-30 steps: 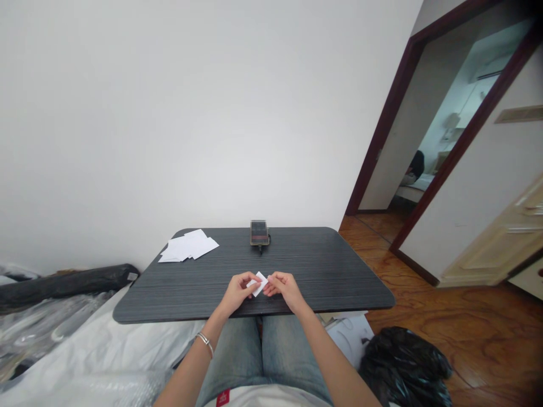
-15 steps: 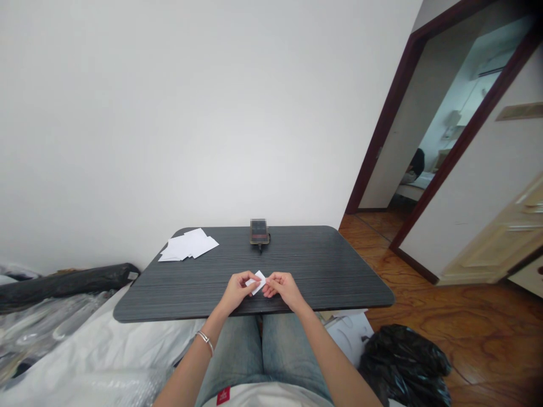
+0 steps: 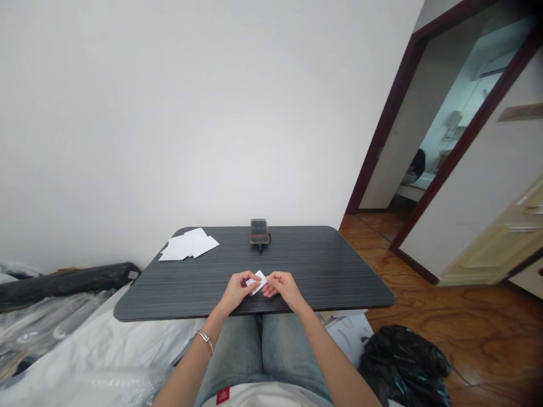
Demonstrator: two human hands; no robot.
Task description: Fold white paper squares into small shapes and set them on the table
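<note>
Both my hands pinch one small folded piece of white paper [image 3: 258,281] just above the near edge of a dark wood-grain table [image 3: 322,265]. My left hand [image 3: 238,291] grips its left side with thumb and fingers closed. My right hand [image 3: 283,288] pinches its right side. A silver bracelet sits on my left wrist. A loose pile of white paper sheets [image 3: 189,245] lies at the table's far left corner. A phone [image 3: 259,232] stands propped at the far middle edge, with a cable at its base.
A white wall rises behind the table. To the right a dark-framed doorway [image 3: 394,141] opens onto another room where a person sits. A black plastic bag [image 3: 403,367] lies on the wooden floor at lower right. Plastic-wrapped bundles and a dark roll [image 3: 63,280] lie to the left.
The paper piece between my fingers looks slightly smaller and more folded than a second ago. Both hands stay in the same spot.
</note>
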